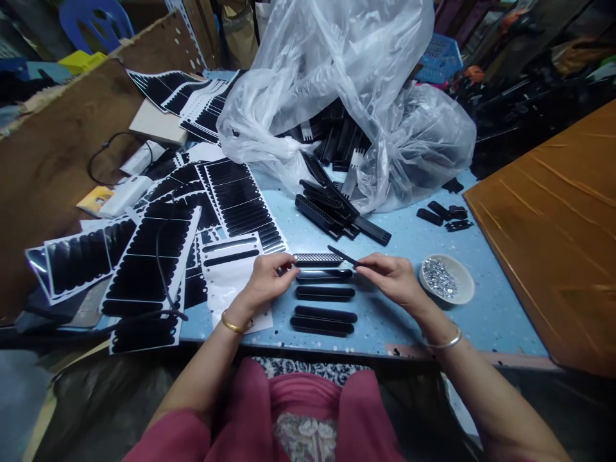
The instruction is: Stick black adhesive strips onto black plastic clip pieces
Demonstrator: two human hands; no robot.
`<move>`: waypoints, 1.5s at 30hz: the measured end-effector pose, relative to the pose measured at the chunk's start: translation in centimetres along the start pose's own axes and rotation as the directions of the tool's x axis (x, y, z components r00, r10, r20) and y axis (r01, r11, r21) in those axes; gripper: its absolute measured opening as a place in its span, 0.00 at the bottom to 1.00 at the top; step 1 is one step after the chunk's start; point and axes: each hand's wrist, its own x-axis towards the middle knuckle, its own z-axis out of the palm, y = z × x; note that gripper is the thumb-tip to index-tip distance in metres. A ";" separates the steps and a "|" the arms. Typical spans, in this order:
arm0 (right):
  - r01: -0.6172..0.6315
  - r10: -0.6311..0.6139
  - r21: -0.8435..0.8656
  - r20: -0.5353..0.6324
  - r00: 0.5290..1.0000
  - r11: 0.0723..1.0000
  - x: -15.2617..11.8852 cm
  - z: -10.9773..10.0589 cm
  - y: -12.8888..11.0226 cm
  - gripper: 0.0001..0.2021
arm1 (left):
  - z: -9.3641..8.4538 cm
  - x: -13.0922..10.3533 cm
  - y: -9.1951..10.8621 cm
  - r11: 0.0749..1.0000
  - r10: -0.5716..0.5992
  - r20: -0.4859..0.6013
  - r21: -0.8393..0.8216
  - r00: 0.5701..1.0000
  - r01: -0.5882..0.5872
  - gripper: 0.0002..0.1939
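In the head view my left hand (273,276) pinches the left end of a long black plastic piece (317,259) with a mesh-patterned top, lying on the blue table. My right hand (389,276) grips a thin black strip (342,255) between thumb and fingertips, tilted over the right end of that piece. Nearer to me lie several rounded black pieces with smooth tops, among them a glossy one (323,276) and another (325,293). Left of my left hand is a white backing sheet (231,282) bearing two black strips.
Sheets of black strips (149,263) cover the left side. Behind, a clear plastic bag (346,58) stands open over black parts; a pile of mesh pieces (332,208) lies before it. A white bowl (464,292) holds small metal pieces. A brown-wrapped box (553,237) borders the right.
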 end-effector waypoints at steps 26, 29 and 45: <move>0.426 -0.364 -0.295 0.242 0.899 0.855 4.9 4.1 1.7 0.09 | 2.8 1.0 -4.8 0.803 -0.376 0.043 -0.483 0.926 0.349 0.15; 0.412 -0.359 -0.270 0.226 0.906 0.870 4.8 4.4 1.7 0.09 | 2.7 1.1 -4.9 0.761 -0.402 0.067 -0.530 0.913 0.374 0.15; 0.407 -0.305 -0.308 0.330 0.893 0.860 5.1 4.9 1.4 0.11 | 2.9 1.1 -5.5 0.782 -0.386 0.054 -0.510 0.921 0.358 0.14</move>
